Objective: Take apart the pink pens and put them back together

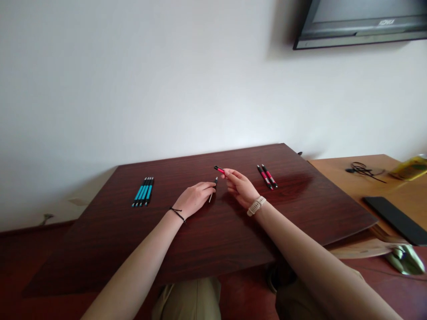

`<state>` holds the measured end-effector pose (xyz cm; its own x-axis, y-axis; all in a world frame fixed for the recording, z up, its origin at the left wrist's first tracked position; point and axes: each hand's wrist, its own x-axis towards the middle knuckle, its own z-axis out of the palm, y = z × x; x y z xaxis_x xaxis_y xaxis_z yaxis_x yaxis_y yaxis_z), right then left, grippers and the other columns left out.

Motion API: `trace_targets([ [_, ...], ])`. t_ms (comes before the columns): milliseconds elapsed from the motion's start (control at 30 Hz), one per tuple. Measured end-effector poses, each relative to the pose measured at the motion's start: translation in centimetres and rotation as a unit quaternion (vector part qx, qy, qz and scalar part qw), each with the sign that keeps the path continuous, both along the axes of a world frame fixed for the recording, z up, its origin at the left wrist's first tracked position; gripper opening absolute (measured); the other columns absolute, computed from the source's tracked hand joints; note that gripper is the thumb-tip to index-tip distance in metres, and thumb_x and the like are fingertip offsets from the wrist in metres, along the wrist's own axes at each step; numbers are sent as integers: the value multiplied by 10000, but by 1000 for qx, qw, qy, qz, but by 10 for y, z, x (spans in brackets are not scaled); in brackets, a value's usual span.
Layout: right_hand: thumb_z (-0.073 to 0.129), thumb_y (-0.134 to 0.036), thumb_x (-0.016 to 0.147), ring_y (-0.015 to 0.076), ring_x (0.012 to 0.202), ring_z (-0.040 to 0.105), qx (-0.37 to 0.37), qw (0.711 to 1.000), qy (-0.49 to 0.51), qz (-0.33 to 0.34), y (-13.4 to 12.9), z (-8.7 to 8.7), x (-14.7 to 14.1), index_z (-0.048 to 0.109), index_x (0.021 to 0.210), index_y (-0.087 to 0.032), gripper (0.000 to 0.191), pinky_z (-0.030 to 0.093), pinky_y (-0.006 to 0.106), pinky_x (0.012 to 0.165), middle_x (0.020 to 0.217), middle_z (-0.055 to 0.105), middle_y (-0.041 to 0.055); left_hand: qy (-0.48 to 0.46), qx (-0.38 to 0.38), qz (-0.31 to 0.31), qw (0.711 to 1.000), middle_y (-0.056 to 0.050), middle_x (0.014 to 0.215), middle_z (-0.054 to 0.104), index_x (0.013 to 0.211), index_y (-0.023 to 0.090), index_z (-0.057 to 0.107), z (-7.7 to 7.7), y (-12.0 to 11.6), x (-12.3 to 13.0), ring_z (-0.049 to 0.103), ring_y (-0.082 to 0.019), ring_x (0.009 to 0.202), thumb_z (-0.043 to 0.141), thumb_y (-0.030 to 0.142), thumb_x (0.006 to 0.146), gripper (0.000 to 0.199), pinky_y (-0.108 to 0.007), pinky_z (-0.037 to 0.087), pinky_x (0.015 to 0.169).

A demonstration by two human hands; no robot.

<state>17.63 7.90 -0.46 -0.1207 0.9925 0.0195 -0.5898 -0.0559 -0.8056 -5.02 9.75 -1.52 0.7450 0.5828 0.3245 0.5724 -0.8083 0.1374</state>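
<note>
My left hand (195, 198), with a thin black cord on the wrist, is closed on the black tip section of a pen (215, 181) low over the table. A thin pale refill (210, 198) shows just below its fingertips. My right hand (242, 189), wearing a light watch, pinches a red and black pen barrel (219, 169), raised and tilted to the left. Two red and black pens (267, 177) lie side by side to the right. Several blue and black pens (143, 192) lie in a row on the left.
The dark wooden table (187, 253) stands against a white wall. A lighter wooden desk (333, 171) adjoins at right, bearing a black cable (362, 169), a yellow package (412, 168) and a flat black object (395, 220). A television (360, 33) hangs above.
</note>
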Motion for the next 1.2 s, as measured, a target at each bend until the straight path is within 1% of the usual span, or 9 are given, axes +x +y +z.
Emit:
trace_targets([
  [200,876,-518,795,48,502,317,-8,989,-146,-29,3,-14,-5,752,986,-204,388,214,192,406,942,815,46,-16,-22,19,999,-61,1352,726,1213,266,758,3,2,-10,702,-238,1219,522,222,1083,273,-385,569,1078],
  [367,880,-486,787,57,486,345,-10,982,-179,-64,6,-24,-3,743,969,-213,356,206,204,412,911,819,54,-17,-18,28,999,-65,1372,706,1200,267,755,2,3,-10,680,-243,1244,524,205,1073,271,-388,562,1078],
  [467,860,-490,801,71,507,403,7,976,-206,-73,6,-26,-1,754,971,-208,346,225,216,432,887,813,59,-21,-24,37,999,-56,1395,700,1178,267,756,3,3,-11,677,-243,1259,526,201,1066,264,-384,556,1089],
  [567,823,-506,831,89,540,458,19,965,-253,-74,5,-26,0,764,987,-207,343,255,224,454,857,795,55,-21,-32,48,998,-42,1395,701,1156,272,755,4,3,-15,674,-244,1269,530,209,1065,251,-377,556,1088],
  [733,788,-511,856,98,568,485,21,952,-299,-60,1,-23,2,760,1027,-185,369,288,228,478,850,777,52,-52,-45,60,996,-40,1294,723,1092,271,759,8,4,-22,694,-230,1204,565,220,1050,205,-364,569,1050],
  [800,783,-517,859,97,576,490,24,954,-296,-47,0,-20,2,753,1049,-174,392,302,229,486,868,776,55,-91,-59,70,992,-48,1280,722,1156,267,736,10,2,-21,708,-231,1164,630,255,1029,166,-368,581,1023],
  [900,782,-515,862,101,597,507,41,959,-280,-18,-4,-15,-1,740,1071,-175,402,333,230,508,878,768,44,-145,-89,71,983,-54,1266,725,1290,267,675,13,-1,-15,728,-225,1080,729,334,984,317,-355,605,937],
  [1067,780,-491,868,138,714,614,83,958,-274,17,-7,-12,-9,724,1076,-183,376,434,251,620,888,766,37,-179,-95,37,979,-49,1161,761,1185,259,716,15,-6,-7,728,-211,1029,611,362,1069,187,-358,567,955],
  [1200,730,-527,900,159,688,619,62,941,-334,-6,-6,-10,-4,713,1136,-191,411,441,274,631,765,719,4,-185,-85,46,978,-54,1121,759,1142,250,733,14,-4,-8,715,-216,1023,619,329,1064,159,-363,550,951],
])
